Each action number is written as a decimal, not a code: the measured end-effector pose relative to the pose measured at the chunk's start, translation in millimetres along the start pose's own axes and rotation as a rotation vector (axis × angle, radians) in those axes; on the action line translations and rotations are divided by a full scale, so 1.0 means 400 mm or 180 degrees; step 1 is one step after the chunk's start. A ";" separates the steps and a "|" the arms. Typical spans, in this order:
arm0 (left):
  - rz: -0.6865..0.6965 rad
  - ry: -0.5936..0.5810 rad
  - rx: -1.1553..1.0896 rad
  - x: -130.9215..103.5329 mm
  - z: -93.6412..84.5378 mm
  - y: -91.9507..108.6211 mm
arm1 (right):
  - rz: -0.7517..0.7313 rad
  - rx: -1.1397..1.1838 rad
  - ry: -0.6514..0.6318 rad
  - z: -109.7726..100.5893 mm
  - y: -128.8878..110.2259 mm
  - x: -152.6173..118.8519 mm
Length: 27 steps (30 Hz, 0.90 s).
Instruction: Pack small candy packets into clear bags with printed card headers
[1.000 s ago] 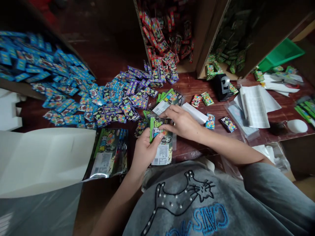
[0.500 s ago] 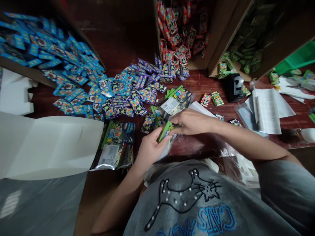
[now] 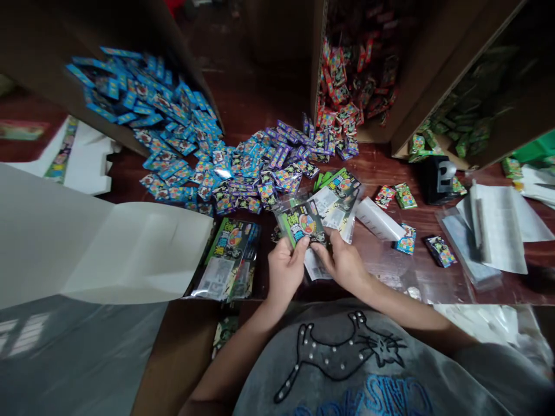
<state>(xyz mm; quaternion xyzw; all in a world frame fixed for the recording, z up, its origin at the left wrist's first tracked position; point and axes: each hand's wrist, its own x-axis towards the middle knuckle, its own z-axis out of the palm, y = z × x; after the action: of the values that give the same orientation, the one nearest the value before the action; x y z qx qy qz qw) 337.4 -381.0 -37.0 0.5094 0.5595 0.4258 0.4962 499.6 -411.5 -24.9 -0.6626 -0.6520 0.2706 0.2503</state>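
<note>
Between both hands is a printed card packet, black and green with a round colourful picture, its clear plastic film showing at the upper edge. My left hand is closed on its lower left side, thumb pressed on the front. My right hand pinches the lower right corner. Just beyond lie more such packets, partly under the held one. Left of my hands, a stack of similar packets rests by the table's front edge. A rolled white label strip lies right of my hands.
Heaps of blue sachets and purple sachets spread across the back. Cardboard boxes hold red sachets and green sachets. A black tape dispenser and folded papers stand right. A large white sheet hangs over the left.
The packet, earlier held edge-on, now faces up and lies further forward. My right hand has moved from its top to the lower right corner. The camera view has shifted left.
</note>
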 end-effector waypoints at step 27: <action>-0.0353 -0.0096 0.3961 0.877 -0.142 0.232 | 0.0241 -0.1185 -0.0115 0.044 -0.128 0.591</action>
<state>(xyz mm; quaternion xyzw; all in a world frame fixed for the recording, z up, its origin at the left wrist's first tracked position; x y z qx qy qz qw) 299.1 -20.2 19.8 0.6791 0.7213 -0.0135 0.1356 451.0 -174.2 -10.5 -0.7166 -0.6697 0.1664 0.1013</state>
